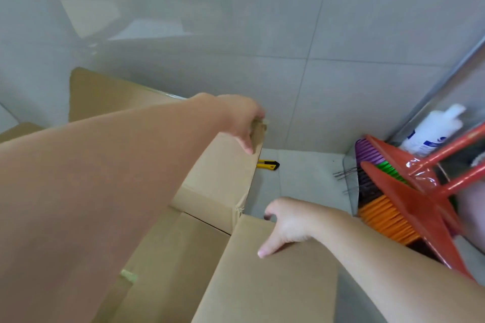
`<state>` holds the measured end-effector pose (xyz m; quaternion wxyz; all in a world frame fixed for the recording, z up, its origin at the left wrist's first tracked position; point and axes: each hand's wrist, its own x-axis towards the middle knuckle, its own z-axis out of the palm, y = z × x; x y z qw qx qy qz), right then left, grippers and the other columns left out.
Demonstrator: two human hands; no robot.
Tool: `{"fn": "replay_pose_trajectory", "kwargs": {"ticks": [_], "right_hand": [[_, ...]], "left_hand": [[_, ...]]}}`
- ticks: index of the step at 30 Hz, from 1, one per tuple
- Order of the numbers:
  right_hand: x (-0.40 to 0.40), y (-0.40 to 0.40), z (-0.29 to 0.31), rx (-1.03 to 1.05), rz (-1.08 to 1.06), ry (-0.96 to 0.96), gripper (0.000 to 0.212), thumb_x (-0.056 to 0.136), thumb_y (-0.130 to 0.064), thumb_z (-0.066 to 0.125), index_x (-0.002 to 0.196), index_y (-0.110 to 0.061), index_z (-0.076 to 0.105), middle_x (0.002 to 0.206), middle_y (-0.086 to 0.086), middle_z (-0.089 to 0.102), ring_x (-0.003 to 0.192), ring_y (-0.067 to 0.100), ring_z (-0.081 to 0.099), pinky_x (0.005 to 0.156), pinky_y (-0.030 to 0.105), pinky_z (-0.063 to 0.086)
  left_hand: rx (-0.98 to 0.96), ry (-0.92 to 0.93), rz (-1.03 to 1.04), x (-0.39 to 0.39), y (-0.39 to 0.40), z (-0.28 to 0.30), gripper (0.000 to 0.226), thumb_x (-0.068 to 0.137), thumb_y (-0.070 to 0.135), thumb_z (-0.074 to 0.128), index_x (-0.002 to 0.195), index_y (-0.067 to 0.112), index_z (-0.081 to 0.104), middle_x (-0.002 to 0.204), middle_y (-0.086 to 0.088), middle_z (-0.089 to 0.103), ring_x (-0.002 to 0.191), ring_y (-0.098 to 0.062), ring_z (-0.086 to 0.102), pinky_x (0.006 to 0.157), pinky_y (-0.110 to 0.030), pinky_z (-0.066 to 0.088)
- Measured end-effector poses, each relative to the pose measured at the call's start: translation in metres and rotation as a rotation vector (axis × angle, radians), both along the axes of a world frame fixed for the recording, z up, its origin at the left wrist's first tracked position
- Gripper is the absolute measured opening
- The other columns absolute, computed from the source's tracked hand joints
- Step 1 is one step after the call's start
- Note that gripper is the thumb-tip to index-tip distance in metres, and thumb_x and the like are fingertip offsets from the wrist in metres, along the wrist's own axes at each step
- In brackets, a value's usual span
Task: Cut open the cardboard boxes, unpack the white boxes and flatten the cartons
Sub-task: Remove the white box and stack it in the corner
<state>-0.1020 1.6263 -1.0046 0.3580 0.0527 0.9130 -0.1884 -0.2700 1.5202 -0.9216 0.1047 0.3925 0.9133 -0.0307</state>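
- The left hand (pixel 244 123), near the middle of the frame, grips the top edge of the far flap (pixel 223 165) of an opened cardboard carton (pixel 262 283), fingers curled over it.
- The right hand (pixel 286 225), at five o'clock from the left, clasps the rim of the near flap (pixel 275 278), thumb on the inner face and fingers over the outside.
- The carton looks cut open already; no white boxes show, and its inside is mostly hidden.
- Flattening seems to be the step in hand, not yet finished.
- A yellow utility knife (pixel 267 164) lies on the floor just beyond the carton; brooms (pixel 393 191) stand at three o'clock.
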Motion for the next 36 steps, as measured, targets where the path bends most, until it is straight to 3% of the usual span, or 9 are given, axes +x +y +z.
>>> {"fn": "replay_pose_trajectory", "kwargs": {"ticks": [3, 8, 13, 18, 23, 26, 30, 33, 36], "right_hand": [[0.012, 0.021, 0.016, 0.0, -0.024, -0.102, 0.052, 0.059, -0.044, 0.085, 0.094, -0.009, 0.068, 0.092, 0.007, 0.072, 0.074, 0.021, 0.064, 0.059, 0.024, 0.045], [0.036, 0.045, 0.02, -0.356, -0.481, -0.106, 0.031, 0.064, -0.008, 0.084, 0.088, -0.007, 0.064, 0.077, 0.012, 0.066, 0.065, 0.022, 0.063, 0.061, 0.03, 0.053], [0.054, 0.039, 0.024, -0.866, -0.899, 0.02, 0.039, 0.07, 0.011, 0.072, 0.106, 0.0, 0.063, 0.092, 0.017, 0.073, 0.075, 0.027, 0.071, 0.06, 0.034, 0.056], [0.049, -0.004, 0.026, -0.86, -1.043, 0.201, 0.023, 0.078, 0.004, 0.071, 0.1, -0.002, 0.066, 0.092, 0.013, 0.073, 0.082, 0.024, 0.069, 0.07, 0.034, 0.053], [0.012, -0.036, 0.09, -0.825, -0.823, 0.616, 0.001, 0.082, -0.002, 0.067, 0.083, -0.003, 0.067, 0.077, 0.008, 0.071, 0.062, 0.019, 0.065, 0.057, 0.027, 0.05], [-0.007, -0.055, 0.154, -0.649, -0.559, 0.921, 0.029, 0.085, -0.013, 0.066, 0.071, 0.007, 0.051, 0.064, 0.013, 0.049, 0.057, 0.02, 0.042, 0.055, 0.029, 0.032], [-0.016, -0.077, 0.247, -0.557, -0.288, 1.297, 0.058, 0.085, -0.021, 0.068, 0.049, -0.017, 0.023, 0.047, 0.001, 0.021, 0.048, 0.02, 0.02, 0.049, 0.032, 0.014], [-0.024, -0.076, 0.288, -0.543, -0.114, 1.279, 0.057, 0.083, -0.021, 0.069, 0.044, -0.016, 0.027, 0.04, 0.001, 0.024, 0.04, 0.023, 0.025, 0.047, 0.03, 0.017], [-0.034, -0.06, 0.286, -0.425, 0.056, 1.142, 0.023, 0.077, -0.003, 0.067, 0.057, -0.002, 0.056, 0.053, 0.016, 0.054, 0.059, 0.039, 0.057, 0.047, 0.036, 0.031]], "left_hand": [[0.022, -0.002, 0.035, 0.005, -0.004, 0.001, 0.059, 0.054, 0.048, 0.087, 0.101, 0.027, 0.059, 0.086, 0.008, 0.063, 0.084, -0.021, 0.06, 0.061, -0.026, 0.041], [0.025, 0.074, 0.074, 0.012, -0.009, 0.002, 0.038, 0.058, 0.048, 0.083, 0.067, 0.023, 0.055, 0.064, 0.008, 0.057, 0.06, -0.011, 0.053, 0.048, -0.021, 0.03], [-0.003, 0.147, 0.106, 0.012, -0.024, 0.009, 0.027, 0.072, 0.036, 0.077, 0.081, 0.024, 0.055, 0.069, 0.008, 0.051, 0.076, -0.022, 0.055, 0.057, -0.025, 0.035], [0.047, 0.213, 0.135, 0.012, -0.062, 0.026, 0.017, 0.081, 0.028, 0.068, 0.093, 0.02, 0.059, 0.083, 0.001, 0.058, 0.09, -0.028, 0.061, 0.065, -0.029, 0.042], [0.218, 0.41, 0.217, 0.015, -0.118, 0.132, 0.008, 0.087, 0.02, 0.06, 0.088, 0.018, 0.052, 0.081, -0.002, 0.053, 0.087, -0.032, 0.057, 0.067, -0.032, 0.04], [0.353, 0.621, 0.273, 0.036, -0.162, 0.247, 0.01, 0.087, 0.019, 0.061, 0.086, 0.016, 0.051, 0.077, 0.0, 0.05, 0.077, -0.027, 0.05, 0.062, -0.03, 0.032], [0.513, 0.957, 0.276, 0.104, -0.228, 0.367, 0.016, 0.086, 0.023, 0.064, 0.088, 0.01, 0.054, 0.085, -0.003, 0.047, 0.08, -0.022, 0.044, 0.068, -0.031, 0.033], [0.52, 1.153, 0.283, 0.162, -0.257, 0.387, 0.018, 0.085, 0.025, 0.065, 0.085, 0.01, 0.057, 0.077, 0.001, 0.05, 0.076, -0.022, 0.047, 0.062, -0.028, 0.03], [0.469, 1.168, 0.408, 0.211, -0.265, 0.346, 0.023, 0.082, 0.033, 0.068, 0.072, 0.015, 0.056, 0.057, 0.016, 0.041, 0.06, -0.016, 0.045, 0.051, -0.015, 0.027]]}}
